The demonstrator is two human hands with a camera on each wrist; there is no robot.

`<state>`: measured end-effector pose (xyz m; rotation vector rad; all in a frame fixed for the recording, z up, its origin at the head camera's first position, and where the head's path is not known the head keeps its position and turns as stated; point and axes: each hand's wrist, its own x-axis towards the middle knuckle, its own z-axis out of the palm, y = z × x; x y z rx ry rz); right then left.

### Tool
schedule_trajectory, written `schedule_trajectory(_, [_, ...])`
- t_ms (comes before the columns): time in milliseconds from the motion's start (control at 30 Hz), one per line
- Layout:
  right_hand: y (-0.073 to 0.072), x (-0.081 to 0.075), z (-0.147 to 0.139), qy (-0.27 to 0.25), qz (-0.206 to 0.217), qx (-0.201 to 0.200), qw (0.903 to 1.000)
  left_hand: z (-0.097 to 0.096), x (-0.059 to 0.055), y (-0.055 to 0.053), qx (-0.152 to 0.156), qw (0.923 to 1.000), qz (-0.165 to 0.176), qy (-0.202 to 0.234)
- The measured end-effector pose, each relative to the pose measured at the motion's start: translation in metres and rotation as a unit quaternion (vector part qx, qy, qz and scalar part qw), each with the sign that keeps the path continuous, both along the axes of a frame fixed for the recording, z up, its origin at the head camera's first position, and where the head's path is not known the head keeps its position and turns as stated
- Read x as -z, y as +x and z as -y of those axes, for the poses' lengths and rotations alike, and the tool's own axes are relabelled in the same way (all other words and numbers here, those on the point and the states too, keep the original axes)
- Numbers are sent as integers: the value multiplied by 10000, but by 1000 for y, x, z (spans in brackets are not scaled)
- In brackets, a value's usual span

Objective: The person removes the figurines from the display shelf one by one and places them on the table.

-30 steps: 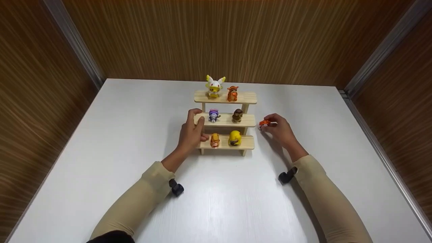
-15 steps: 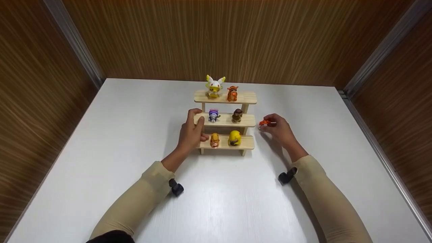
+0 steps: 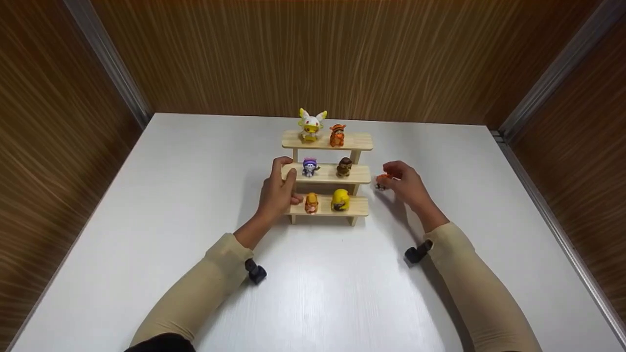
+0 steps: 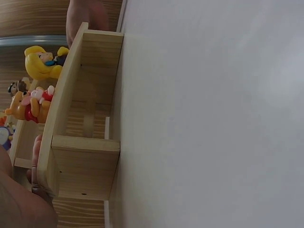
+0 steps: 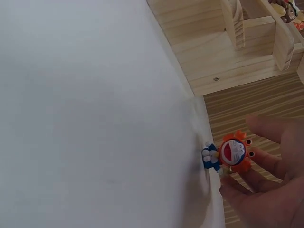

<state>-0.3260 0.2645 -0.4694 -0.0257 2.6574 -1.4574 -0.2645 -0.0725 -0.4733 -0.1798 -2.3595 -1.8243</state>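
My right grip (image 3: 408, 187) has loosened, fingers parted around the orange figure (image 5: 233, 152), which seems to stand unaided on the worktop (image 3: 186, 195) beside the shelf (image 3: 358, 206); my left grip (image 3: 276, 194) holds the shelf's end.

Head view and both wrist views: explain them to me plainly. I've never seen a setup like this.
There is no machine arm here, just a person's two bare hands. The head view comes from a camera worn on the head, looking forward and down; the other two come from wrist cameras, so they look tilted. On the white table stands a three-step wooden shelf bearing six small figures, two per step. The left hand has its grip on the shelf's left side. The right hand has its fingers parted around an orange and blue figure beside the shelf; whether they touch it is unclear.
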Motion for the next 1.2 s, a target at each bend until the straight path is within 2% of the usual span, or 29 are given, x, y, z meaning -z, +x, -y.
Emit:
schedule_trajectory(300, [1,-18,3,-148,-133,-65,9998,0,-1,0,-3,10000,40,14])
schedule_trajectory(667, [8,-48,13,-410,-612,-115,9972,0,-2,0,-3,10000,-1,-32])
schedule_trajectory(933, [16,-72,24,-638,-1079,-215,9919,0,-1,0,52,9999,74,46])
schedule_trajectory(1200, [18,-87,31,-743,-1310,-296,9882,0,-1,-1,21,10000,76,15])
